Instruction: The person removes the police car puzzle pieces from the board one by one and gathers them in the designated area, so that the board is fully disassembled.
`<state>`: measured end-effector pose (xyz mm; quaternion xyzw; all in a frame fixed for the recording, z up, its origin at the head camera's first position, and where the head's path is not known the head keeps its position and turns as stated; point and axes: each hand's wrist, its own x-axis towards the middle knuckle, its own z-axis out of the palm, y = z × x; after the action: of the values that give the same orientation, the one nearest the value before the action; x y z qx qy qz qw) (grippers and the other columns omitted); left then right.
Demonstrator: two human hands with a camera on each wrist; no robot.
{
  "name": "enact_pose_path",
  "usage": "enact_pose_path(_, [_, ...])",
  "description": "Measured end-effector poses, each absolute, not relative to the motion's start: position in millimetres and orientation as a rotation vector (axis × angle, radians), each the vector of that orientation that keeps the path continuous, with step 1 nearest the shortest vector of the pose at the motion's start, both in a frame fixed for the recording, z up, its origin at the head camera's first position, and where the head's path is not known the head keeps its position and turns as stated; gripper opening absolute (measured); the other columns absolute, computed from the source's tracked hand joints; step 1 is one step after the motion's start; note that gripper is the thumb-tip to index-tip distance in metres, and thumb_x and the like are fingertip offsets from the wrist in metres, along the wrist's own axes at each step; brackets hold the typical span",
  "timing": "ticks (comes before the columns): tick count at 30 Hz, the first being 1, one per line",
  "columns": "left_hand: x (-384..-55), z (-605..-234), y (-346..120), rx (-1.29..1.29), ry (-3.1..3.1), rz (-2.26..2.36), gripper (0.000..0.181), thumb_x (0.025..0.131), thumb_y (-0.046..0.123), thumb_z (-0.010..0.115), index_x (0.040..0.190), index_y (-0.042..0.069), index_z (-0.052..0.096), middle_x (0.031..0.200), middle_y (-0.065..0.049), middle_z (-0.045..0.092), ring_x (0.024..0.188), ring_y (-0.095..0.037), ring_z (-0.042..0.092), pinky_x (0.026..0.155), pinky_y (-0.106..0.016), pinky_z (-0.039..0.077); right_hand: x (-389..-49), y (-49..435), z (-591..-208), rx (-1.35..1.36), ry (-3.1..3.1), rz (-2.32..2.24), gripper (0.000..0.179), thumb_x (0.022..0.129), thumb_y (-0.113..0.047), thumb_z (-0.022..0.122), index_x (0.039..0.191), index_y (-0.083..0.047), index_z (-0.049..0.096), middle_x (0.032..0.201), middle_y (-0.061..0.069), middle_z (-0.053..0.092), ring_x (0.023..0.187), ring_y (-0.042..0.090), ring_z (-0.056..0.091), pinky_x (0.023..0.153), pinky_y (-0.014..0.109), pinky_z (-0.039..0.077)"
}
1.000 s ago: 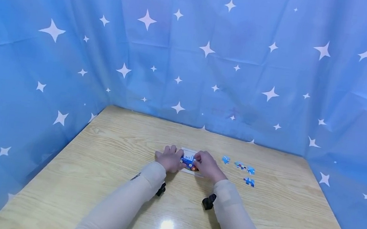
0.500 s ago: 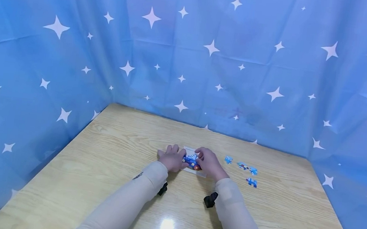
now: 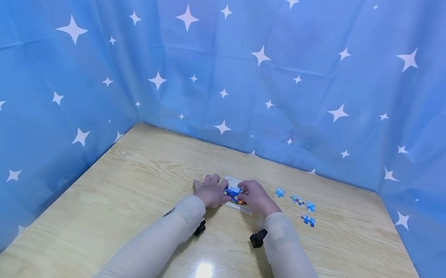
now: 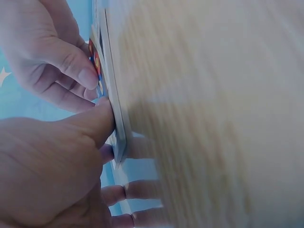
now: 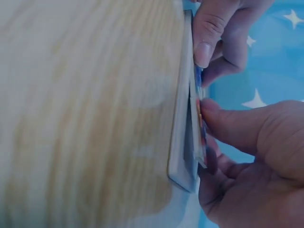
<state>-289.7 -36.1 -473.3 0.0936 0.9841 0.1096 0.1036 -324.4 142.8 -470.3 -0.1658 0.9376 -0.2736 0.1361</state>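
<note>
A small white-rimmed puzzle tray (image 3: 247, 211) lies on the table, with a blue cartoon vehicle picture (image 3: 231, 194) partly covered by both hands. At its left end is my left hand (image 3: 210, 195), thumb pressing on the picture and fingers stretched out toward the tabletop. My right hand (image 3: 256, 198) works at the right end. In the right wrist view it pinches a colourful jigsaw piece (image 5: 199, 137) by its edge, thumb on the printed face. The piece stands tilted, its near end raised off the tray with a gap beneath. The left thumb presses close by.
Several loose blue jigsaw pieces (image 3: 307, 220) lie on the wooden table (image 3: 343, 244) to the right of the tray. A blue curtain (image 3: 215, 64) with white stars hangs behind and along the sides of the table.
The head view has shifted slightly, so the scene sits a little further right. The right fingers moved slightly over the picture's right part; the left hand stays on the tray's left end.
</note>
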Motion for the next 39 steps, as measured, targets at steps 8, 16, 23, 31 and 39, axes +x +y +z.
enact_pose_path(8, [-294.2, -472.1, -34.8, 0.293, 2.903, 0.306, 0.051, 0.103, 0.056, 0.048, 0.146, 0.028, 0.047, 0.133, -0.005, 0.041, 0.115, -0.026, 0.036, 0.089, -0.057, 0.037, -327.4, 143.4, -466.4, -0.474, 2.751, -0.792, 0.035, 0.099, -0.002, 0.064, 0.134, 0.003, 0.062, 0.115, 0.015, 0.063, 0.105, 0.027, 0.061, 0.093, 0.045, 0.051])
enact_pose_path(16, [-293.5, -472.1, -33.6, 0.295, 2.893, 0.292, 0.053, 0.103, 0.056, 0.047, 0.148, 0.028, 0.045, 0.136, -0.005, 0.041, 0.116, -0.026, 0.035, 0.091, -0.058, 0.035, -327.2, 147.2, -469.8, -0.480, 2.759, -0.819, 0.038, 0.098, -0.001, 0.065, 0.135, -0.001, 0.061, 0.116, 0.014, 0.059, 0.108, 0.029, 0.060, 0.095, 0.046, 0.051])
enact_pose_path(23, [-295.1, -475.8, -33.4, 0.292, 2.882, 0.307, 0.054, 0.103, 0.056, 0.047, 0.150, 0.028, 0.044, 0.143, -0.007, 0.039, 0.124, -0.028, 0.035, 0.100, -0.067, 0.032, -325.4, 149.6, -475.9, -0.504, 2.763, -0.884, 0.038, 0.097, 0.002, 0.065, 0.133, -0.002, 0.058, 0.114, 0.012, 0.057, 0.107, 0.028, 0.059, 0.094, 0.046, 0.050])
enact_pose_path(31, [-294.6, -476.5, -34.6, 0.287, 2.879, 0.298, 0.053, 0.103, 0.057, 0.047, 0.149, 0.029, 0.045, 0.146, -0.007, 0.037, 0.124, -0.028, 0.035, 0.100, -0.066, 0.033, -322.1, 148.2, -475.5, -0.567, 2.855, -0.731, 0.039, 0.095, -0.005, 0.071, 0.133, -0.003, 0.058, 0.118, 0.010, 0.059, 0.106, 0.026, 0.060, 0.093, 0.044, 0.052])
enact_pose_path(39, [-293.9, -477.5, -36.4, 0.246, 2.875, 0.300, 0.061, 0.103, 0.060, 0.045, 0.156, 0.031, 0.037, 0.154, -0.005, 0.034, 0.133, -0.028, 0.033, 0.101, -0.063, 0.033, -314.2, 144.2, -469.5, -0.751, 2.998, -0.502, 0.041, 0.091, -0.007, 0.076, 0.130, -0.006, 0.063, 0.119, 0.008, 0.063, 0.107, 0.026, 0.064, 0.094, 0.044, 0.052])
